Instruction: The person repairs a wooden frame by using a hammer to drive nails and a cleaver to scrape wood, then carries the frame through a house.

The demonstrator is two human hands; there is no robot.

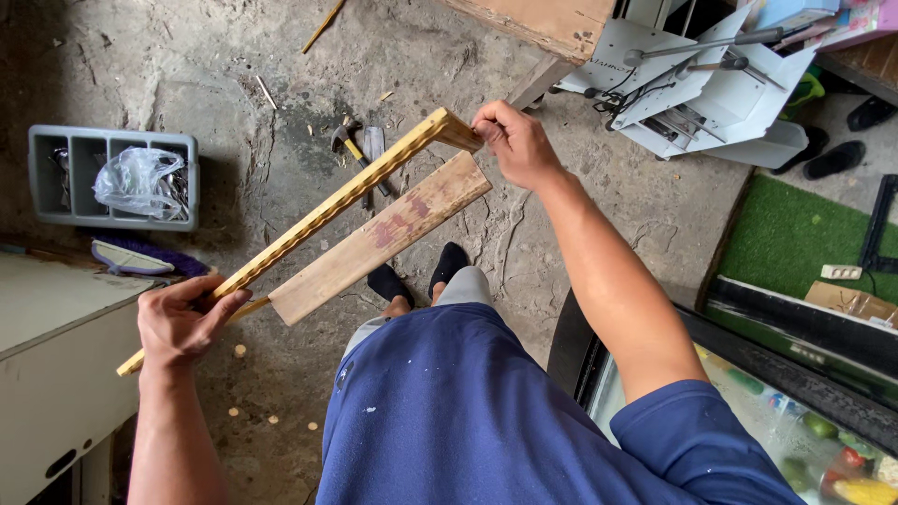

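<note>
I hold a long yellow wooden strip (327, 208) with a scalloped edge, raised slantwise over the concrete floor. My left hand (182, 323) grips its lower end. My right hand (514, 140) pinches the upper end, where a short piece meets it at a corner. A flat plank (383, 237) with reddish stains runs beside and under the strip; what supports it is hidden.
A hammer (354, 148) lies on the floor beyond the strip. A grey divided tray (84, 178) with a plastic bag sits at the left, above a white cabinet (47, 346). White equipment (702, 89) stands at the top right, with green matting (795, 234) and a glass-topped case (795, 421).
</note>
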